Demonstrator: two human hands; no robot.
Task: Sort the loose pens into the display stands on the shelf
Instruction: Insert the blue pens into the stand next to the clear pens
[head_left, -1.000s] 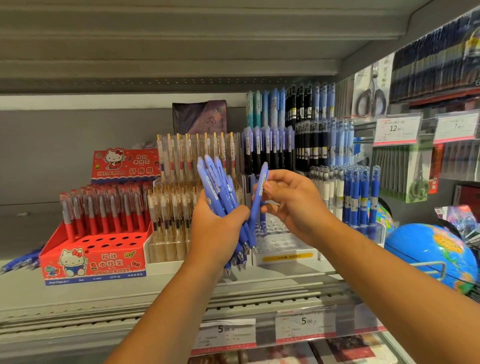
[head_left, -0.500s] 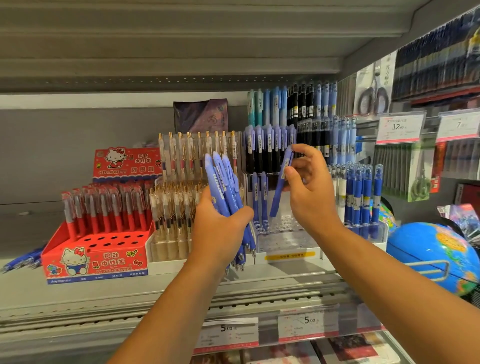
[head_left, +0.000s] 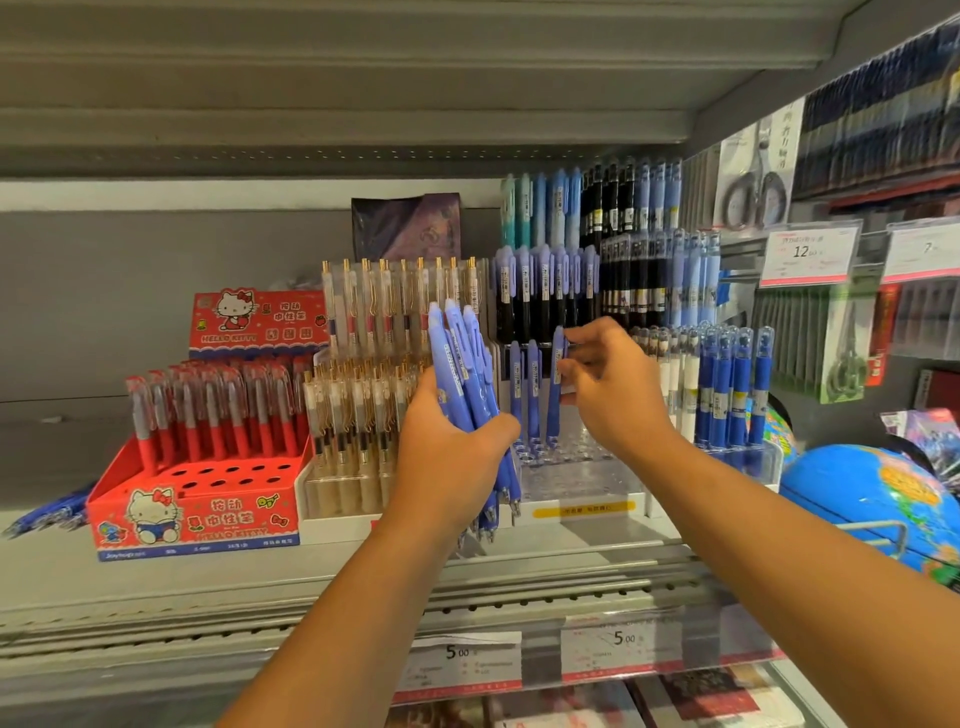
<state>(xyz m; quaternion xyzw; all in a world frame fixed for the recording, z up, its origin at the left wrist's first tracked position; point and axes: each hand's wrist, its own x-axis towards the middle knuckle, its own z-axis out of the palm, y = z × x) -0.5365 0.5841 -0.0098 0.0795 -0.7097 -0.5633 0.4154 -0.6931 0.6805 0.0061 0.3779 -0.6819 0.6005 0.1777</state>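
Observation:
My left hand (head_left: 449, 457) grips a bunch of several blue pens (head_left: 462, 364), held upright in front of the shelf. My right hand (head_left: 610, 384) pinches the top of one blue pen (head_left: 555, 389) that stands nearly upright with its tip down in the clear display stand (head_left: 587, 478). Two more blue pens (head_left: 524, 389) stand in that stand just left of it. Taller tiers of blue and black pens (head_left: 545, 291) rise behind.
A red Hello Kitty stand (head_left: 197, 514) with red pens sits at left, a stand of gold-clipped pens (head_left: 363, 405) beside it. Dark blue pens (head_left: 732, 389) stand right of my hand. A globe (head_left: 872, 499) lies at far right. Loose blue pens (head_left: 47, 514) lie at the shelf's left edge.
My right hand took one pen from the bunch, carried it right and lowered it into the clear stand beside two others. The left hand kept its bunch almost still.

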